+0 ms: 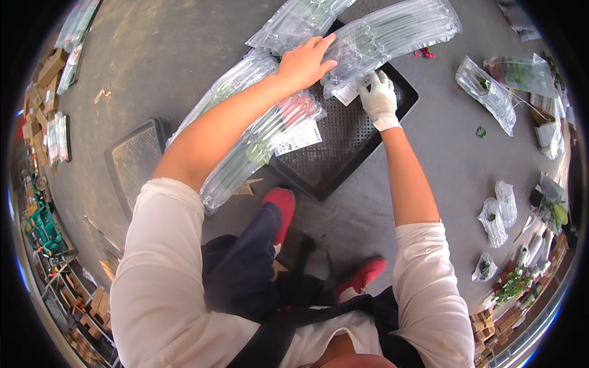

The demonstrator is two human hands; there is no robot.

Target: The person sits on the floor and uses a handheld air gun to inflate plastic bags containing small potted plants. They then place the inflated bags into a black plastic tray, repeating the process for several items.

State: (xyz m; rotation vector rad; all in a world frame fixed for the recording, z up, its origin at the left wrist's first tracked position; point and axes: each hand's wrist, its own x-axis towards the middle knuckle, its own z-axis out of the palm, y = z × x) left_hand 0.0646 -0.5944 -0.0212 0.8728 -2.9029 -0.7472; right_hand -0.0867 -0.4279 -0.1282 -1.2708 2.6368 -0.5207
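Before me on the floor lies a black perforated plastic tray (322, 170). Several plants in clear inflated air-column sleeves rest across it. My bare left hand (307, 63) is spread, its fingertips at the edge of the upper right sleeve (395, 32). My right hand (379, 94), in a whitish glove, is at a white printed label (346, 94) by that sleeve's lower end; its fingertips are partly covered, and its grip cannot be made out. Below my left hand lies a sleeve with pink content (294, 110) and a label (299, 138). Another sleeve (303, 23) lies at the top.
An upturned or empty-looking tray (138, 158) lies at the left. Wrapped plants (487, 94) and crumpled air sleeves (497, 216) lie on the floor at right. Red petals (425, 53) are beyond the tray. Cardboard boxes (50, 69) stand far left. My red shoes (280, 207) are close to the tray.
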